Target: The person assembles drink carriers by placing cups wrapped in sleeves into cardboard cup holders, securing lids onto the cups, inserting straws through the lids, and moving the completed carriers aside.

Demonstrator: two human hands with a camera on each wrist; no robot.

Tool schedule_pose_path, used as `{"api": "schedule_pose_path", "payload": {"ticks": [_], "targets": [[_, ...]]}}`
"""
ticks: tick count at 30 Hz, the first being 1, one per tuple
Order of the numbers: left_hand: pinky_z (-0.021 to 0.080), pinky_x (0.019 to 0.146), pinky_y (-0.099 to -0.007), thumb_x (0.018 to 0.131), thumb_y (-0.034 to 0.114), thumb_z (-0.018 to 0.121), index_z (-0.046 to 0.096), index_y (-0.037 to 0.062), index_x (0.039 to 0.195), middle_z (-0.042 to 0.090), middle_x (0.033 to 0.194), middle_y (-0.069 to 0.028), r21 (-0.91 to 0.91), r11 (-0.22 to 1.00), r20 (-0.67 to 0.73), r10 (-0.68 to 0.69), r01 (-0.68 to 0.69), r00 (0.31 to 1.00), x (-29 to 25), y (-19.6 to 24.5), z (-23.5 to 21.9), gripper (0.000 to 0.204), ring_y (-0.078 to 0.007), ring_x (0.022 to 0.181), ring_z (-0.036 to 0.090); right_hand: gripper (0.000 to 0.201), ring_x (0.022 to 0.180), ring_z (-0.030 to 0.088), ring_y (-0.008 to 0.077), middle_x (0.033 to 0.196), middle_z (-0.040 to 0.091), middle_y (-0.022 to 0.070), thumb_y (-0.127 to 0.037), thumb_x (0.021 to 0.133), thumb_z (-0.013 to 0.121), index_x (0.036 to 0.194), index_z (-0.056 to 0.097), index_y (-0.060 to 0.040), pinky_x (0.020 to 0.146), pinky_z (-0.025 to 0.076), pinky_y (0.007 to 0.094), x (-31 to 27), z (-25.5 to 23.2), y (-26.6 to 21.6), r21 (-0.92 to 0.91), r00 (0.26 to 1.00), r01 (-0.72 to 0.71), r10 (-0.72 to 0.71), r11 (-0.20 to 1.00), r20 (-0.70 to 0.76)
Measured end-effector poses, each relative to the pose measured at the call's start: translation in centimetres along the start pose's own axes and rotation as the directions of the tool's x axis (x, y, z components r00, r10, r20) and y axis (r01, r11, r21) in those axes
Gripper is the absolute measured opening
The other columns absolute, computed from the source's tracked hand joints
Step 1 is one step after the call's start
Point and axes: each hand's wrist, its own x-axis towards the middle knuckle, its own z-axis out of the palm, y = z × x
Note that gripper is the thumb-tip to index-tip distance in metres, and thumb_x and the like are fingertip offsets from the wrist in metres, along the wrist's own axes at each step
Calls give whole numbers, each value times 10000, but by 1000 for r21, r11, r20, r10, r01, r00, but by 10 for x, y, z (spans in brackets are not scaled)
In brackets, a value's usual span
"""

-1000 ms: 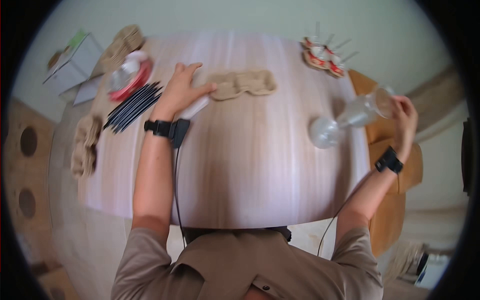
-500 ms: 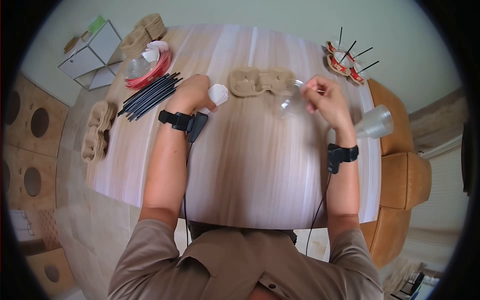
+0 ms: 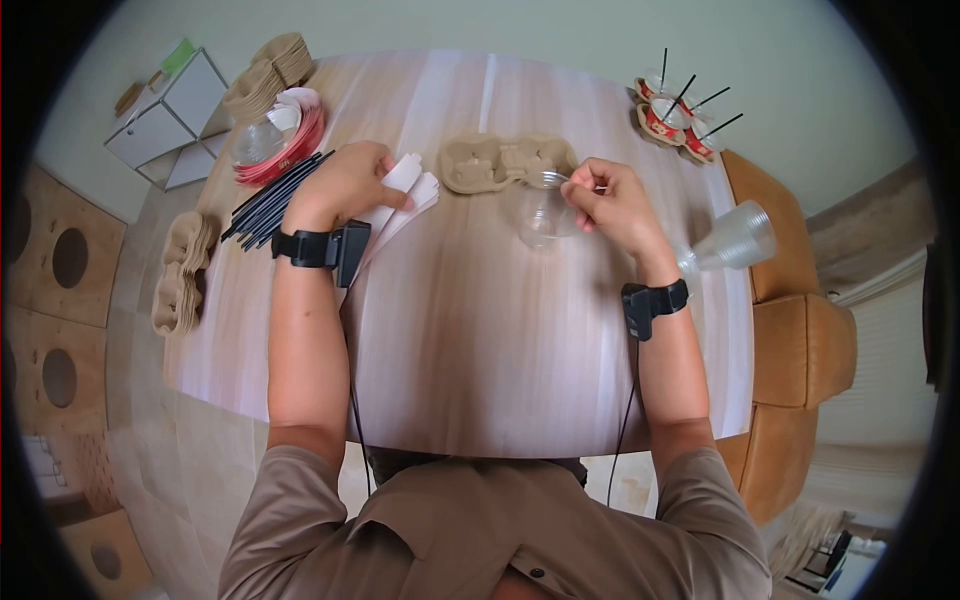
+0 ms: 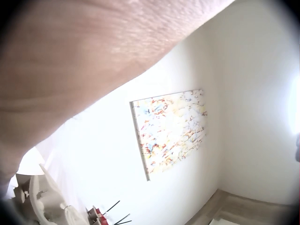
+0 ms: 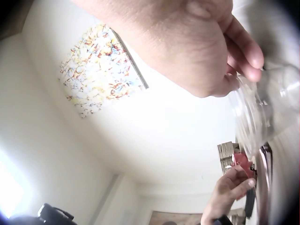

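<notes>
Clear plastic cup (image 3: 540,222), just right of centre, pinched at its rim by your right hand (image 3: 618,208). It has shifted leftward to the pulp tray's (image 3: 475,165) lower edge, so it appears beside the compartments, not seated. Your left hand (image 3: 335,188) grips white paper pieces (image 3: 424,195), now more spread. The wood-grain table (image 3: 480,350) carries black straws (image 3: 268,205) at left, stacked cups (image 3: 740,236) at right. Pale wall (image 3: 480,28) above; tan seating (image 3: 828,350) right; white cabinet (image 3: 152,137) upper left.
</notes>
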Motion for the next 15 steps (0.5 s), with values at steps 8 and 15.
{"api": "schedule_pose_path", "payload": {"ticks": [8,15], "targets": [[536,1156,-343,976,186,896,632,-55,1541,715,1482,-136,-886,380,-119,371,-267,921,-13,0,-25,668,-176,1316,688,197,596,603,88,750,657,-2,-118,1015,818,889,699,-24,550,483,294,4,3,9,62,1000,10,-11,998,19],[534,1205,-457,1074,149,786,388,-21,1719,647,1564,-138,-974,-164,-224,544,-159,809,2,24,6,777,-242,1400,668,241,823,669,90,904,745,10,-224,1071,818,1044,773,11,755,548,287,-11,-6,-25,-54,951,247,-253,967,-179]]}}
